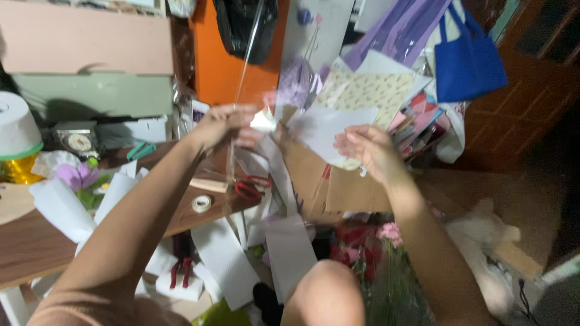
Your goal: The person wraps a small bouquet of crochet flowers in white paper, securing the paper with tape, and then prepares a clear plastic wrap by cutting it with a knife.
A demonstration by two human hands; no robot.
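Observation:
My left hand is raised over the table edge and pinches a small white folded piece together with a sheet of clear cellophane that stretches up and away. My right hand holds the lower right side of a white paper sheet. Both hands are blurred by motion. The paper spans the gap between them.
On the wooden table lie red-handled scissors, a tape roll, white paper wraps and a purple flower. Pink and red flowers lie by my knee. A blue bag, patterned paper sheets and cardboard stand beyond.

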